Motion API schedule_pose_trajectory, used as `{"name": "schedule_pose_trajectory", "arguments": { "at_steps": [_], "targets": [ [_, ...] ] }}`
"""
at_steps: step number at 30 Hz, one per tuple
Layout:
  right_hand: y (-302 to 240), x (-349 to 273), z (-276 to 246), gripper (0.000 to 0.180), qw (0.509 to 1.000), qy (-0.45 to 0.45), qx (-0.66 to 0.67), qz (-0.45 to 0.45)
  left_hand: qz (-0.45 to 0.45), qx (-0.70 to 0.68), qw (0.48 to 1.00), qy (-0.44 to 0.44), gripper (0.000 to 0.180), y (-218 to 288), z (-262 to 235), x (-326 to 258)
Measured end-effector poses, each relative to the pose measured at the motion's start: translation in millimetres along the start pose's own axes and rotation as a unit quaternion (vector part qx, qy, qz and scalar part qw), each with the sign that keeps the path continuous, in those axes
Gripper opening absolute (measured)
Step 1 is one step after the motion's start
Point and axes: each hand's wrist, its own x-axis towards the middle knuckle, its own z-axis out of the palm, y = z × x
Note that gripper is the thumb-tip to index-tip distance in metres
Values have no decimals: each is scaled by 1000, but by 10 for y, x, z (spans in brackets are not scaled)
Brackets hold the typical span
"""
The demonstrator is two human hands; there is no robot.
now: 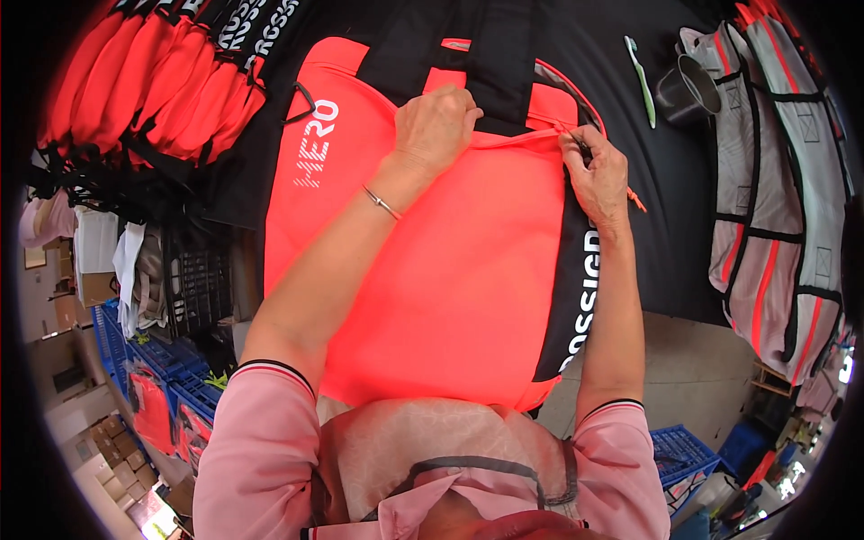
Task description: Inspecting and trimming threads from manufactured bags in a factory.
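Note:
A large bright coral-red backpack (441, 279) with black side panels and black straps lies across the black table, reaching to my lap. My left hand (436, 130) is closed, its fingers curled on the top edge of the front panel beside the black strap. At the panel's upper right corner, my right hand (596, 175) pinches the end of the folded edge between thumb and fingertips. Something small and dark shows inside that hand; I cannot make out what it is. An orange cord (637, 200) hangs beside it. A curved zip edge (576, 90) rises behind the right fingers.
On the black table (666, 207), a green-white toothbrush (641, 81) lies beside a dark cup (688, 90). Grey mesh pieces with black and red trim (765, 180) lie at the right. Several red-black pieces (153, 81) are piled at the far left. Blue crates (166, 351) stand below.

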Motion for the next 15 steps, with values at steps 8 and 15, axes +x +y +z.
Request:
{"name": "schedule_pose_trajectory", "arguments": {
  "at_steps": [8,15],
  "targets": [
    [-148,22,-115,17,998,-47,-27,41,-63,-62,995,-35,11,-81,-16,-114],
    [-694,412,100,24,942,-7,-234,-240,-75,-107,991,23,7,-102,2,-162]
  ]
}}
